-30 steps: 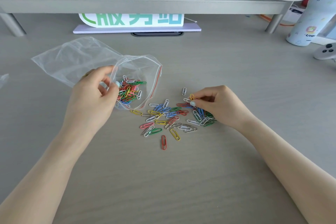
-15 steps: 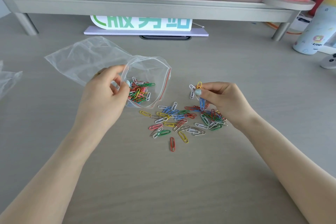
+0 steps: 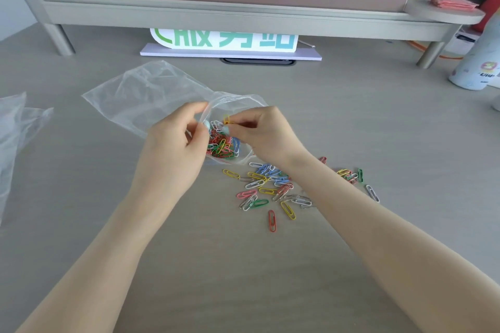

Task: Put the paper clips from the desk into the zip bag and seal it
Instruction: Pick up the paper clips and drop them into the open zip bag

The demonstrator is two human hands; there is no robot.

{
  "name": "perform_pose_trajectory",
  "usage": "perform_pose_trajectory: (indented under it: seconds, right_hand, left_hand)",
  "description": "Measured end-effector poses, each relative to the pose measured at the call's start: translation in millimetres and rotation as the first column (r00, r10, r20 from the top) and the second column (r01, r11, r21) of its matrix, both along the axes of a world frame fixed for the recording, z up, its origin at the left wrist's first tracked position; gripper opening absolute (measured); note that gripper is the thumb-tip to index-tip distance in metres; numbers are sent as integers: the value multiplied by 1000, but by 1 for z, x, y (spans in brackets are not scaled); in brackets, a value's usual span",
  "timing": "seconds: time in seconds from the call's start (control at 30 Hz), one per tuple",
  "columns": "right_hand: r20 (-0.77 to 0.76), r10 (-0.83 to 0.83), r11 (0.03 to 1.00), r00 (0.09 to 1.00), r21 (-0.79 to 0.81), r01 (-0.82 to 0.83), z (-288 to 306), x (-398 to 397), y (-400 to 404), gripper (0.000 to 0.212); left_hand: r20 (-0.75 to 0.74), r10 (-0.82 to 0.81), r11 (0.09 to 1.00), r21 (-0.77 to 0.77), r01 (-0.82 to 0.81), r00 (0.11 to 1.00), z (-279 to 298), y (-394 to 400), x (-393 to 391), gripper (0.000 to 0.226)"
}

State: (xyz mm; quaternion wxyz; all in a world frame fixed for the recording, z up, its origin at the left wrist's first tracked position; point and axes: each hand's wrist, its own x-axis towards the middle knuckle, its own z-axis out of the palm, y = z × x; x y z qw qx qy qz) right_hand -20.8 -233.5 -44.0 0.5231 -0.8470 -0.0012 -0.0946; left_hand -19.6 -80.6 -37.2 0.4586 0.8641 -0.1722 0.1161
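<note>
A clear zip bag (image 3: 143,94) lies on the grey desk with its red-edged mouth turned toward me. My left hand (image 3: 176,149) pinches the mouth's left rim and holds it open. Several coloured paper clips (image 3: 221,147) sit heaped inside. My right hand (image 3: 262,134) is over the mouth, fingers closed on a few clips, a yellow one (image 3: 226,119) sticking up. Several loose clips (image 3: 266,188) lie scattered on the desk below the bag, with a smaller group (image 3: 351,177) to the right of my right forearm.
A second clear plastic bag (image 3: 16,127) lies at the left edge. A raised shelf (image 3: 216,16) spans the back, with a green-lettered sign (image 3: 224,40) beneath it. A white bottle (image 3: 476,67) stands at the far right.
My right hand lifted a few clips from the pile and carried them left to the bag's mouth. The left hand kept holding the bag open.
</note>
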Motion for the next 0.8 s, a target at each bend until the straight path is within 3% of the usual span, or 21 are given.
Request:
perform_pose_trajectory:
  seconds: [0.3,0.4,0.67,0.8]
  right_hand:
    - [-9,24,963,1000,-269,-25,-9,28,24,22]
    - [-38,-4,947,999,-320,-8,-7,28,28,35]
    - [-74,49,904,996,-420,-76,-5,18,21,43]
    - [-25,65,940,998,-334,-69,-4,12,15,13]
  left_hand:
    - [19,-11,1000,4,11,1000,1,-2,-1,32]
    - [12,-11,1000,0,11,1000,1,-3,-2,30]
    - [-7,-14,1000,26,14,1000,-1,-5,-3,31]
    - [-11,-6,1000,25,7,1000,-3,-5,-2,31]
